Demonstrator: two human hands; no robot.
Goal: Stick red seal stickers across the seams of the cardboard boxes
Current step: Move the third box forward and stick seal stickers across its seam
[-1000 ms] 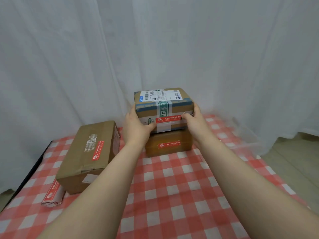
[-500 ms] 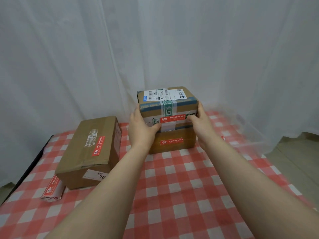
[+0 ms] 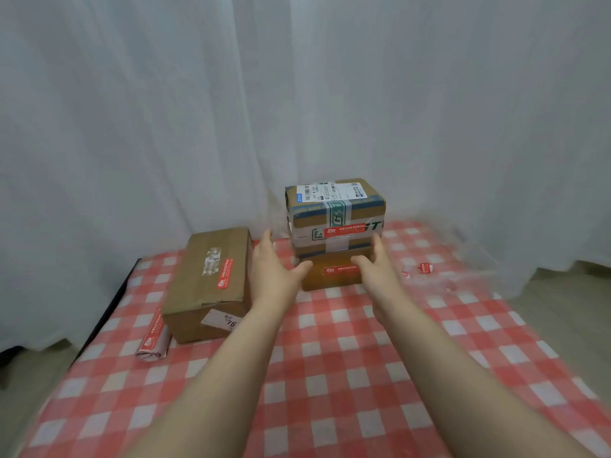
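- While both hands hang loose in front of the stack, we judge the sealing close to finished, for every box that we can see bears a seal.
- We take as our landmark the small cardboard box wrapped in green-and-white tape, with a white shipping label on top (image 3: 335, 206); we call it the taped box. A red rectangular seal sticker (image 3: 345, 230) lies across the tape on its near face.
- Directly under the taped box sits a plain, darker brown box (image 3: 334, 280), and a second red seal (image 3: 342, 269) runs along its near face.
- Left of the taped box and apart from it, a longer tan box (image 3: 211, 285) lies on the red-and-white checked tablecloth (image 3: 330, 375), with a third red seal (image 3: 224, 274) on its top.
- Our left hand (image 3: 271, 269) is just below and left of the taped box, fingers straight and spread, gripping nothing. We cannot tell whether its thumb touches the brown box.
- Our right hand (image 3: 377, 269) is just below and right of the taped box, likewise open-fingered and empty, its thumb in front of the brown box.
- Farther left of the taped box than the tan box lies a rolled strip of red seal stickers (image 3: 153, 338), the spare supply.
- Right of the taped box, small red sticker scraps (image 3: 425, 268) lie near something clear and too blurred to name.
- In our judgement little is left: no unsealed box shows, though hidden faces may hold bare seams.
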